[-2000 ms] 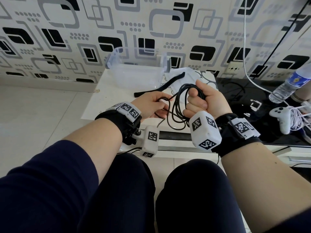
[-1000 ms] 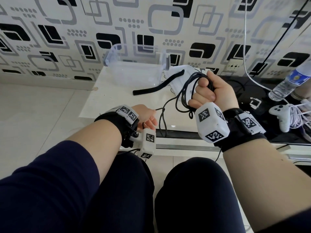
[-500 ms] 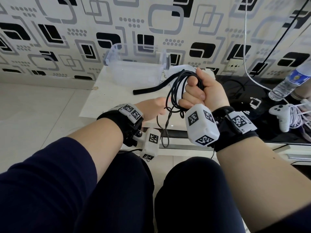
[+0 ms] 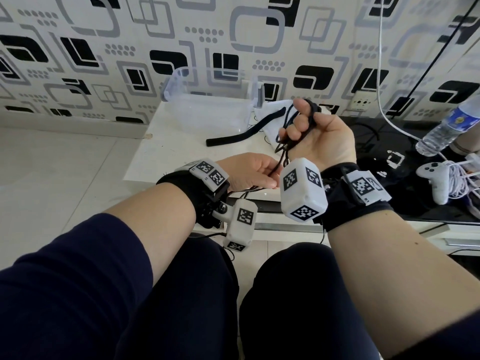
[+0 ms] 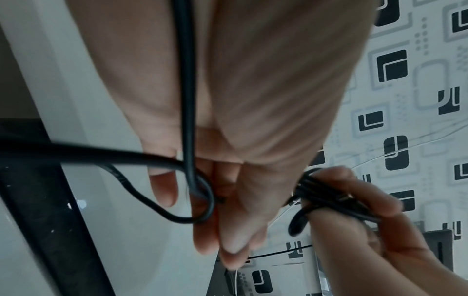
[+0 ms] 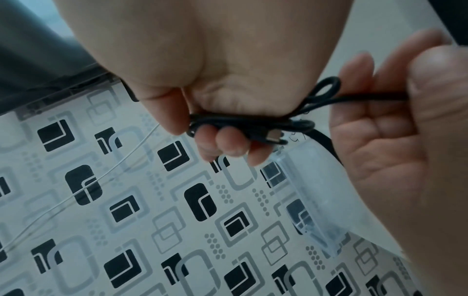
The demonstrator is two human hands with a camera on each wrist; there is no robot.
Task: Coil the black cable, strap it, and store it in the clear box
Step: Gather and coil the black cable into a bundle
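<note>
The right hand (image 4: 318, 141) has risen since a moment ago, its grip clamped on the gathered loops of the black cable (image 4: 288, 136). The left hand (image 4: 250, 172) has closed in below and pinches the loose tail. Coiling seems nearly finished; the black strap (image 4: 241, 135) lies unused on the surface (image 4: 161, 152) beside the clear box (image 4: 207, 110).

Soft, even daylight; wide-angle bending at edges; both wrist views dimmer, motion-blurred.
</note>
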